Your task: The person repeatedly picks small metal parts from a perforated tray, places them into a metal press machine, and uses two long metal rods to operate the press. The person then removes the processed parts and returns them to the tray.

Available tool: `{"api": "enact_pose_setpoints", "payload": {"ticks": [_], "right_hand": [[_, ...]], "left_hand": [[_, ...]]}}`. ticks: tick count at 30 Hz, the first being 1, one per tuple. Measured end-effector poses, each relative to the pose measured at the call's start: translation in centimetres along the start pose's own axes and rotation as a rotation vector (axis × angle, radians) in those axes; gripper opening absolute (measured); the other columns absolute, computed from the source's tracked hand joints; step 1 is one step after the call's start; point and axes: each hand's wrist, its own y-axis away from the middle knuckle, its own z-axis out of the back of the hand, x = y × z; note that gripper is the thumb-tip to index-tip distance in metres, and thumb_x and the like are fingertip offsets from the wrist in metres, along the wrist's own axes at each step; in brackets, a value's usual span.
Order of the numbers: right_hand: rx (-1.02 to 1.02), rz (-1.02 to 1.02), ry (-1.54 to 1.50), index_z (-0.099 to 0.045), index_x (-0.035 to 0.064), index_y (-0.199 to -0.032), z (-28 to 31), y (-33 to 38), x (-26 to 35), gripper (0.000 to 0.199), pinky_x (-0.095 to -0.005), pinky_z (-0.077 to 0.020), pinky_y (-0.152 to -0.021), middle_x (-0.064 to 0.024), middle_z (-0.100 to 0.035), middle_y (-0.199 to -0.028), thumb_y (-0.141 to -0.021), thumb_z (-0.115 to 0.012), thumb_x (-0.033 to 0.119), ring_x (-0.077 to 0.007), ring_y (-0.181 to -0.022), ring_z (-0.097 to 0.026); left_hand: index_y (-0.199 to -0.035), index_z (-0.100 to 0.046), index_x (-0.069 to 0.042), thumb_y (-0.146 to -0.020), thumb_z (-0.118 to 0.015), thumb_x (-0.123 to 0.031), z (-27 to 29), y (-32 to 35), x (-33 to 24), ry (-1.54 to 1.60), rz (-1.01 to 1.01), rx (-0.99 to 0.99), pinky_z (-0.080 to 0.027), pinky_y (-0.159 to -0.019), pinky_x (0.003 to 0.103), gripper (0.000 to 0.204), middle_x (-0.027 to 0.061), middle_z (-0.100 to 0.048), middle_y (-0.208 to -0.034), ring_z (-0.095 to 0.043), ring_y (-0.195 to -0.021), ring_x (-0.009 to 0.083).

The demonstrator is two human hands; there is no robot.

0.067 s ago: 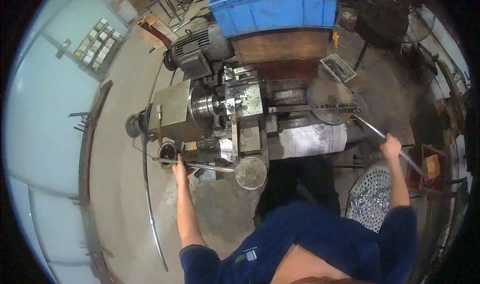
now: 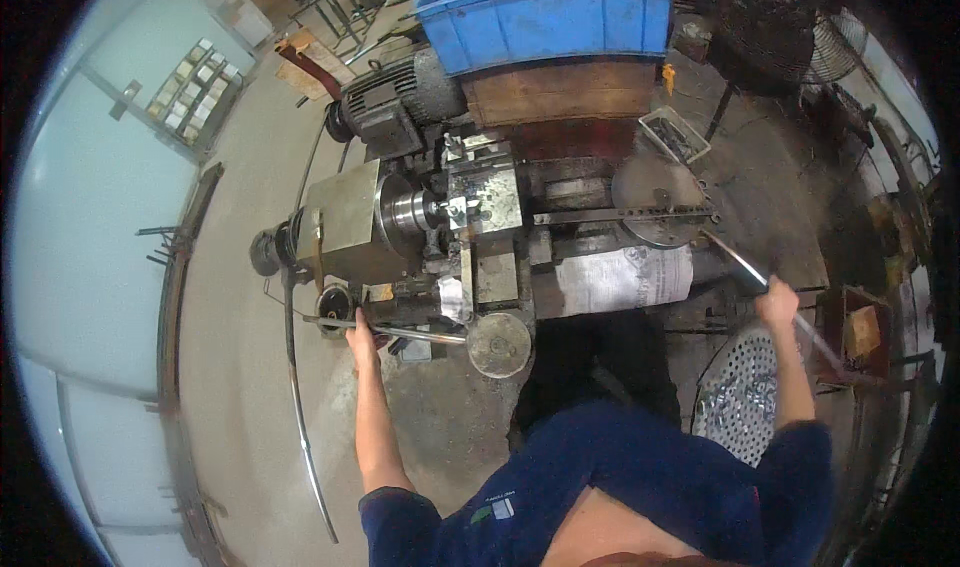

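At a metalworking machine (image 2: 485, 192), a worker's left hand (image 2: 364, 341) grasps a steel rod (image 2: 425, 336) reaching a small disc (image 2: 499, 345); the right hand (image 2: 777, 303) clenches a slanting bar (image 2: 740, 259) (its upper end near a larger disc (image 2: 648, 182)). Behind sits 1 blue bin (image 2: 540, 32).

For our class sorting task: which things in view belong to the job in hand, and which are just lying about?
In the job:
- left hand, holding a metal bar
- right hand, gripping a slanting rod
- machine in front

Seemingly just lying about:
- blue crate
- white tray
- perforated basket, though its role is unclear
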Motion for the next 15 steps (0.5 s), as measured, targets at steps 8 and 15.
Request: {"api": "enact_pose_setpoints", "payload": {"ticks": [8,15], "right_hand": [[0.132,-0.209,-0.249,-0.055,0.0050,-0.079,4.9,8.8,6.7,0.030,-0.0467,-0.0440,-0.065,-0.0210,-0.059,-0.074,-0.055,-0.058,0.023,-0.0401,-0.070,-0.056],[0.149,-0.225,-0.281,-0.055,0.0049,-0.083,4.5,9.4,6.8,0.032,-0.0475,-0.0432,-0.066,-0.0218,-0.059,-0.076,-0.057,-0.056,0.024,-0.0408,-0.073,-0.055]], "left_hand": [[-0.080,-0.045,0.004,-0.081,-0.052,-0.027,-0.3,0.0,0.0,-0.016,0.010,-0.102,-0.044,-0.033,0.030,0.032,0.0113,-0.051,-0.058,-0.053,-0.040,0.0213],[-0.076,-0.045,0.003,-0.082,-0.051,-0.029,0.2,-0.3,-0.1,-0.031,-0.010,0.028,-0.046,-0.034,0.032,0.033,0.0113,-0.050,-0.055,-0.050,-0.038,0.0208]]}}
